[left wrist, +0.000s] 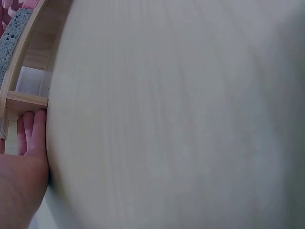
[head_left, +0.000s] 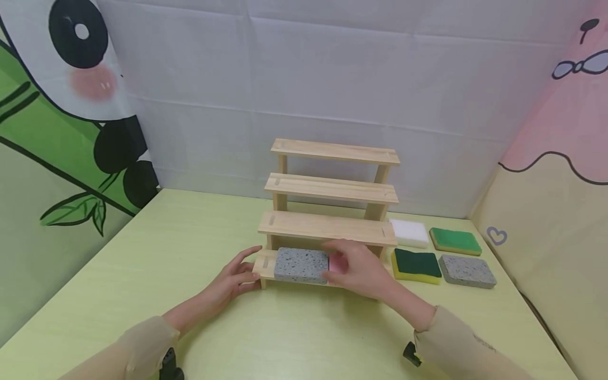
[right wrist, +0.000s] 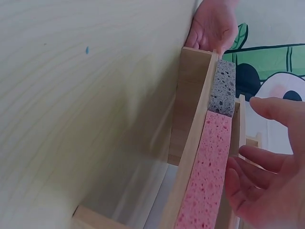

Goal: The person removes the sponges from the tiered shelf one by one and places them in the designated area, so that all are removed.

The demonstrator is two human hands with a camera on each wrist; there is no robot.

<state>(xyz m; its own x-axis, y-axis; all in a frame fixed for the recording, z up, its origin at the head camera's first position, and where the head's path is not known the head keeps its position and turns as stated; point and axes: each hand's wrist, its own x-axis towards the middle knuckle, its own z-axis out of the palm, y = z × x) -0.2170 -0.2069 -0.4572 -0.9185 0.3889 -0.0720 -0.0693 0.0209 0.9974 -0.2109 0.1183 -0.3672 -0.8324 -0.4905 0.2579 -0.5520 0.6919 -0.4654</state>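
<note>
A four-step wooden stand [head_left: 328,227] stands on the table. On its lowest step lies a grey speckled sponge [head_left: 301,264], with a pink sponge [right wrist: 207,162] end to end beside it. My right hand [head_left: 363,269] is over the pink sponge and covers most of it in the head view. In the right wrist view some fingertips touch the pink sponge's upper side, while another finger stands clear of it. My left hand [head_left: 233,279] rests against the stand's left end, its fingers [left wrist: 35,129] extended to the end support of the lowest step.
Right of the stand lie a white sponge [head_left: 409,233], a green sponge [head_left: 456,241], a dark green and yellow sponge [head_left: 417,265] and another grey sponge [head_left: 467,271]. Behind the stand hangs a white cloth [head_left: 323,68]. Printed cloth sides [head_left: 556,227] border the table.
</note>
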